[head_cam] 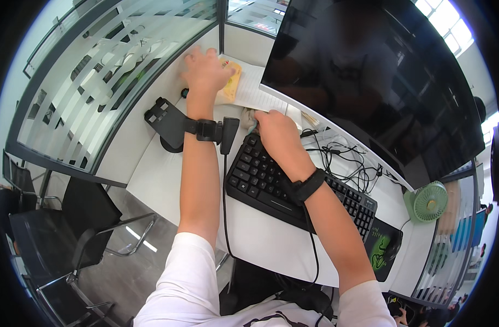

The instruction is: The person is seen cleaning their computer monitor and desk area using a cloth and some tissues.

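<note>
My left hand (pixel 208 71) is stretched to the back left corner of the desk, its fingers spread and slightly blurred. It partly covers a yellow packet (pixel 232 83) lying on white lined paper (pixel 253 88); whether it touches the packet is unclear. Behind the keyboard's left end, my right hand (pixel 277 128) is closed on a crumpled greyish cloth (pixel 248 118), mostly hidden by the fingers. Under my right wrist lies a black keyboard (pixel 270 180). Both wrists wear black straps with cables, and a small black device (pixel 229 135) sits on the left one.
A large monitor (pixel 368 81) overhangs the desk's back, with tangled black cables (pixel 343 159) below. A black phone stand (pixel 166 122) is beside my left forearm. To the right are a green fan (pixel 429 202), a mouse (pixel 393 244) and a mouse pad (pixel 380 251). A glass-topped partition (pixel 114 163) borders the left.
</note>
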`<state>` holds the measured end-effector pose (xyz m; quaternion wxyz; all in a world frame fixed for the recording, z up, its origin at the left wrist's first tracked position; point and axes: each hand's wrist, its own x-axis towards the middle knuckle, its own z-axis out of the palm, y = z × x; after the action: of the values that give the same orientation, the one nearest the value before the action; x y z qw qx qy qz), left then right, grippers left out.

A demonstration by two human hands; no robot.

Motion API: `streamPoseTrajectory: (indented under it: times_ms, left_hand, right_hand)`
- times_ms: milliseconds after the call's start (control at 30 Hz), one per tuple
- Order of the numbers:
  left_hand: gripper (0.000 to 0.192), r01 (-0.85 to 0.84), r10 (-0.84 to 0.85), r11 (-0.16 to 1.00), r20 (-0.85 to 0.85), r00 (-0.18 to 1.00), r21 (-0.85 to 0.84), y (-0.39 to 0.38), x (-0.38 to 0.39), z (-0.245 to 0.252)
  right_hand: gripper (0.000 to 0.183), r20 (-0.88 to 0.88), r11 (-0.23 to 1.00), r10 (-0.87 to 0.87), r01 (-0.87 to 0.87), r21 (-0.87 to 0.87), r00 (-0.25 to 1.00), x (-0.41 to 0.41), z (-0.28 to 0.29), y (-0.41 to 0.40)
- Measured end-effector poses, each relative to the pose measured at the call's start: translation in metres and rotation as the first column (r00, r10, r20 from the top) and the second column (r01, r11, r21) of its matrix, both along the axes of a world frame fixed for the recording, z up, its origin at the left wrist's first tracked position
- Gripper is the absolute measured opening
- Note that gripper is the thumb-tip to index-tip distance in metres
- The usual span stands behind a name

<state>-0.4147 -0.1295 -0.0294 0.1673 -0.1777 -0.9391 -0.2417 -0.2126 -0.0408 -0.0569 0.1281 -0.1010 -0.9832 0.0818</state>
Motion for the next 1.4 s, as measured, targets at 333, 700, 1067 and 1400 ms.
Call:
streamPoseTrajectory:
  times_ms: [333, 700, 1067, 1400]
  left_hand:
    - [0.071, 0.504, -0.346, 0.834, 0.499, 0.794, -0.226, 0.007, 0.006, 0.001]
    - [0.033, 0.738, -0.759, 0.63, -0.007, 0.651, 0.243, 0.004, 0.015, 0.008]
    - [0.061, 0.683, -0.391, 0.698, 0.685, 0.615, -0.215, 0.002, 0.009, 0.002]
    - [0.073, 0.689, -0.559, 0.724, 0.547, 0.623, -0.045, 0.007, 0.019, 0.005]
  right_hand:
    - [0.018, -0.249, 0.986, -0.005, -0.037, -0.162, 0.969, 0.023, 0.022, -0.013]
    - [0.016, -0.278, 0.905, 0.077, -0.184, -0.384, 0.957, 0.02, 0.007, -0.051]
    - [0.035, -0.054, 0.936, 0.247, -0.252, -0.246, 0.968, 0.031, 0.011, -0.052]
    - [0.048, 0.169, 0.985, -0.117, 0.136, -0.104, 0.979, 0.054, 0.028, 0.02]
